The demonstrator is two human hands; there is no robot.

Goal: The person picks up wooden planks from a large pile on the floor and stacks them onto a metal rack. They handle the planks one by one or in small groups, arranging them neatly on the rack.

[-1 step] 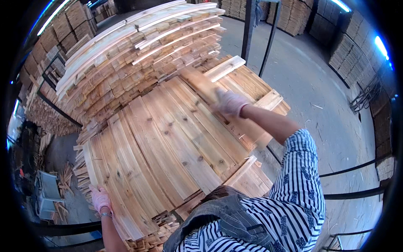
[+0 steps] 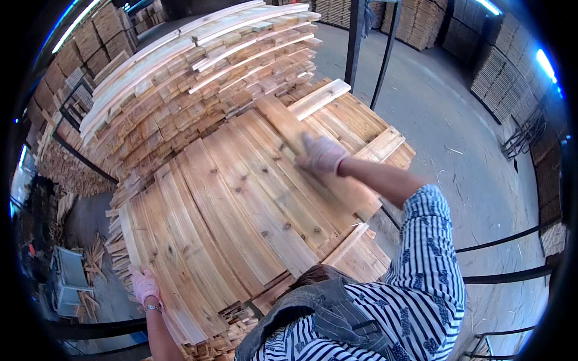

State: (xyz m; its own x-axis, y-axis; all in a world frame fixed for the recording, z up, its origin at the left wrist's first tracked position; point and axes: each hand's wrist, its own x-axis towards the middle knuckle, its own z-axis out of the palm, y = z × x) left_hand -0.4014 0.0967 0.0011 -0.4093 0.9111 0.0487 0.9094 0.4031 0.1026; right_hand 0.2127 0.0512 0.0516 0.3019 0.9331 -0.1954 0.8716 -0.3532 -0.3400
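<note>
Strip lights [image 2: 546, 65] glare blue-white near the dark, warped edges, and one board [image 2: 282, 117] blurs.

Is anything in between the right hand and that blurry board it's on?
Nothing visible except the glove. The right hand seems to be right on top of the board, with no other wood between them.

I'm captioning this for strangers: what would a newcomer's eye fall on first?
The row of knotty boards fills the middle, with the gloved right hand on a blurred board at its right side. Behind it, toward the upper left, rises a tall stack of timber. The striped sleeve stands out at the lower right.
</note>
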